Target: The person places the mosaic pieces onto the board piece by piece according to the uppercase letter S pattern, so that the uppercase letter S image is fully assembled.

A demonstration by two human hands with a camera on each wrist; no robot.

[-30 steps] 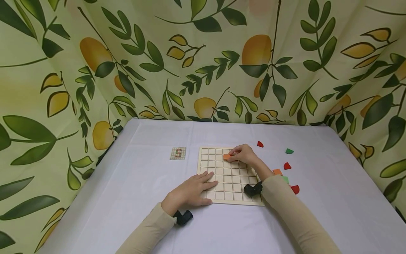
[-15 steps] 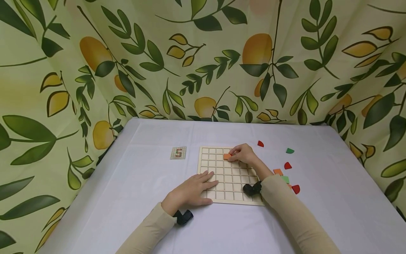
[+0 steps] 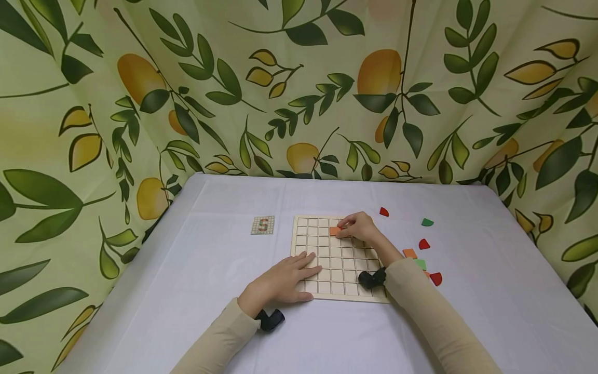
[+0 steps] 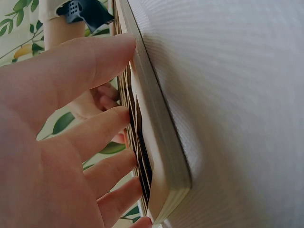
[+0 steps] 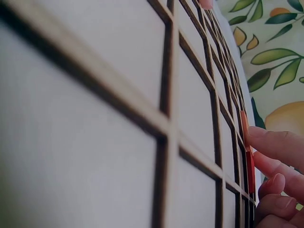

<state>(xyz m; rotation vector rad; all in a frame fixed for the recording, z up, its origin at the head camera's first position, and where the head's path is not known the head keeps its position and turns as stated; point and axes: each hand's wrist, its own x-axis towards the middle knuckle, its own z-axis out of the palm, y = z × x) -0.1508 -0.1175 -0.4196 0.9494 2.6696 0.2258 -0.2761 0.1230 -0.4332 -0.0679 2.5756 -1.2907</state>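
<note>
In the head view, a wooden grid board (image 3: 310, 259) lies on the white table. My left hand (image 3: 287, 280) rests with spread fingers on its lower left corner; the left wrist view shows the fingertips along the board's edge (image 4: 164, 156). At the upper part of the grid, my right hand (image 3: 358, 227) has thumb and fingers around a red piece (image 3: 340, 228), which they largely cover. Directly to its left sits an orange square (image 3: 334, 231) in a cell. From the right wrist, one fingertip meets the orange square (image 5: 245, 128), while other fingers are at the red piece (image 5: 251, 171).
Left of the board lies a small pattern card (image 3: 263, 225) with an S-shaped design. Loose pieces lie right of it: red quarter-rounds (image 3: 423, 244), a dark green one (image 3: 427, 222), an orange square (image 3: 409, 253) and a light green piece (image 3: 421, 264). A leaf-printed curtain (image 3: 299, 104) surrounds the table.
</note>
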